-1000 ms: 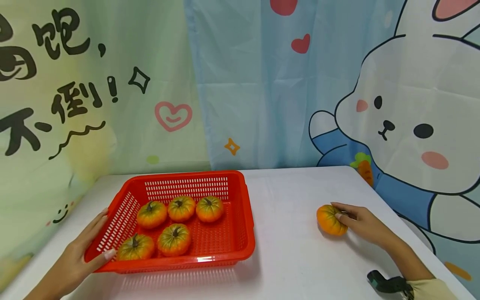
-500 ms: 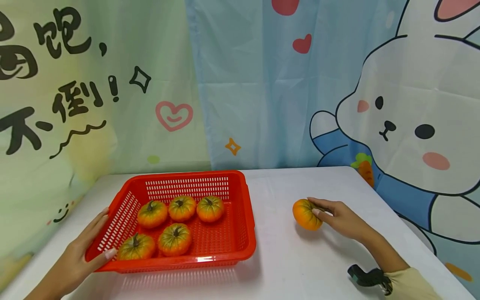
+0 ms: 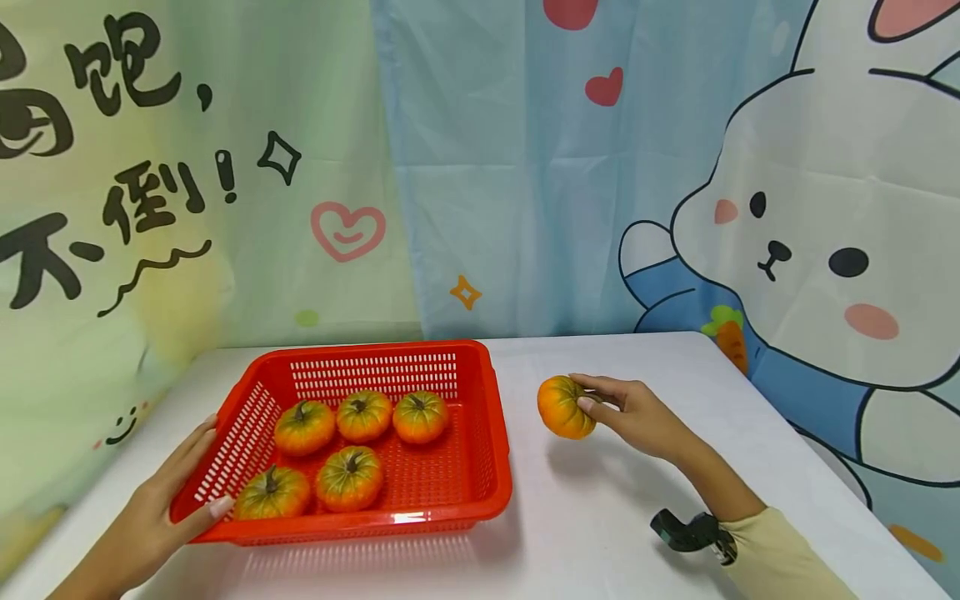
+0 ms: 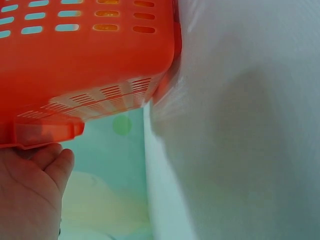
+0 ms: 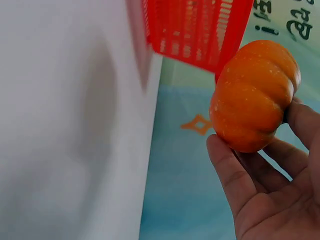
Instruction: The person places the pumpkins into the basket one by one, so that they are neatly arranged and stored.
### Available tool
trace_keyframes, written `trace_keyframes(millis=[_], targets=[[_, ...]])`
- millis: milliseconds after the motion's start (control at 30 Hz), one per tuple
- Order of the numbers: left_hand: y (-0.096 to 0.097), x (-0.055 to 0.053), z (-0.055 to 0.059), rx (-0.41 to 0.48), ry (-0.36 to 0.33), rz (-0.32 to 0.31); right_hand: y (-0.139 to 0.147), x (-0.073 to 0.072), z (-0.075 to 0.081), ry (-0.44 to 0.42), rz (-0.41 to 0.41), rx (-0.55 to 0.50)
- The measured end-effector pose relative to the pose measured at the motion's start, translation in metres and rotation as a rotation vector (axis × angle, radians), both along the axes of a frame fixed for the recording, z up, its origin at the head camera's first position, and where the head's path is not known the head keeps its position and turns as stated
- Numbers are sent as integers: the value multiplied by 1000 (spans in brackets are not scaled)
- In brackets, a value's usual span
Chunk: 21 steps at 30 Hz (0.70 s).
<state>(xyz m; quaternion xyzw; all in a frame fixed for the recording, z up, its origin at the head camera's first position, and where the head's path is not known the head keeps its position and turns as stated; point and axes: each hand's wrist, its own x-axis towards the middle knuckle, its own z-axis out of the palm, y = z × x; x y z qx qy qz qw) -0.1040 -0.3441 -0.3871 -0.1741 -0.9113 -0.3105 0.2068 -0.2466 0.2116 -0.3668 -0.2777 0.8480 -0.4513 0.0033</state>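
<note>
My right hand (image 3: 633,412) pinches a small orange pumpkin (image 3: 564,407) by its stem side, fingers above and thumb in front. The pumpkin is tilted and off the table, its shadow below it. In the right wrist view, fingertips lie against the orange pumpkin (image 5: 255,95). A red plastic basket (image 3: 480,504) with slotted walls stands left of it. Several green-and-orange pumpkins (image 3: 349,479) sit inside, mostly toward the left. My left hand (image 3: 150,517) holds the basket's left rim, thumb at the front corner. In the left wrist view, fingers (image 4: 60,167) reach under the rim.
A white-covered table (image 3: 570,533) carries everything. Behind it hangs a printed curtain (image 3: 480,208) with a cartoon rabbit and lettering. A black device (image 3: 686,531) is strapped to my right wrist beside the beige sleeve (image 3: 780,558).
My right hand has carried the pumpkin leftward toward the basket and raised it from the table. The left hand and the basket have stayed in place.
</note>
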Motion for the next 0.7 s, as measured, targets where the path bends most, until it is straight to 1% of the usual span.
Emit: trace_keyframes(millis=[233, 400, 567, 700], targets=[[1, 0, 1, 4, 7, 6, -23, -1, 13, 13, 50, -66], [1, -1, 1, 4, 5, 9, -38, -1, 22, -5, 99, -107], [0, 0, -1, -2, 10, 8, -55, -1, 32, -13, 128, -105], [0, 0, -1, -5, 10, 3, -68, -2, 38, 14, 144, -83]])
